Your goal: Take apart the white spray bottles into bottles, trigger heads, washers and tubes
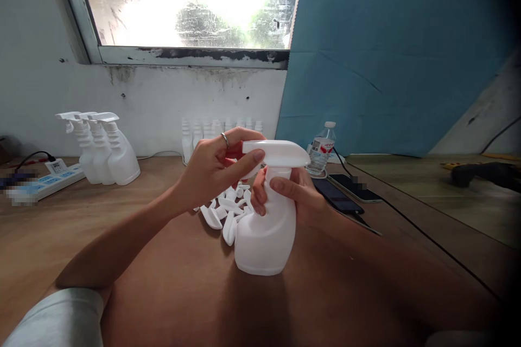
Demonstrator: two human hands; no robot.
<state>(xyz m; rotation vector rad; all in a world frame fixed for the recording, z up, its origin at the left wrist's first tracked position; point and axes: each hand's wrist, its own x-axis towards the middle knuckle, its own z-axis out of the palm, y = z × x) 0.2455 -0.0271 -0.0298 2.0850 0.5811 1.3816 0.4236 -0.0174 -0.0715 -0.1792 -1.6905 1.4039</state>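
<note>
A white spray bottle (266, 238) is held upright in front of me, its trigger spray head (285, 153) sitting on the neck with the nozzle end to the left. My left hand (228, 157), wearing a ring, is closed on the nozzle end of the spray head, thumb on the near side. Around the bottle's neck my right hand (299, 192) is wrapped, thumb across the front. Behind the bottle lies a pile of loose white spray head parts (230, 209), partly hidden by my hands and the bottle.
Three white spray bottles with heads (122, 157) stand at left beside a power strip (52, 181). Several headless bottles (197, 138) line the wall. A clear water bottle (323, 149) and two phones (337, 195) are at right, with a black cable (427, 238) crossing the table.
</note>
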